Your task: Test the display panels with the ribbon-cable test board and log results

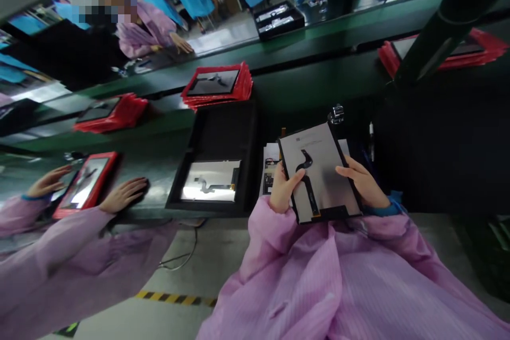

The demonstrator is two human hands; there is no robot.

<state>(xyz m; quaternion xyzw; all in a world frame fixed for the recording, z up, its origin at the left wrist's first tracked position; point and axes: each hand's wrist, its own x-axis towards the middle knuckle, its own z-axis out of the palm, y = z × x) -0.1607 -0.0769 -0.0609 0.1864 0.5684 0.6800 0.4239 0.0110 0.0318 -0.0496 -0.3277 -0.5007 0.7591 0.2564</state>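
Note:
Between my two hands, tilted above the bench edge, is a tablet display panel (326,170) with its silver back facing up and a black flex cable (308,183) across it. My left hand (283,187) grips its left edge, thumb resting on the back near the cable. On the opposite side, my right hand (364,183) holds the right edge, thumb on top and the other fingers partly hidden beneath. Partly covered by the panel, a white sheet with a circuit board (269,176) lies on the bench.
Left of me stands an open black tray (252,170) holding another display panel (211,180). Red-wrapped stacks (217,85) sit along the green bench. A pen (372,141) lies to the right, near a slanted dark post (442,26). At far left, a co-worker's hands (123,195) flank a red-framed panel.

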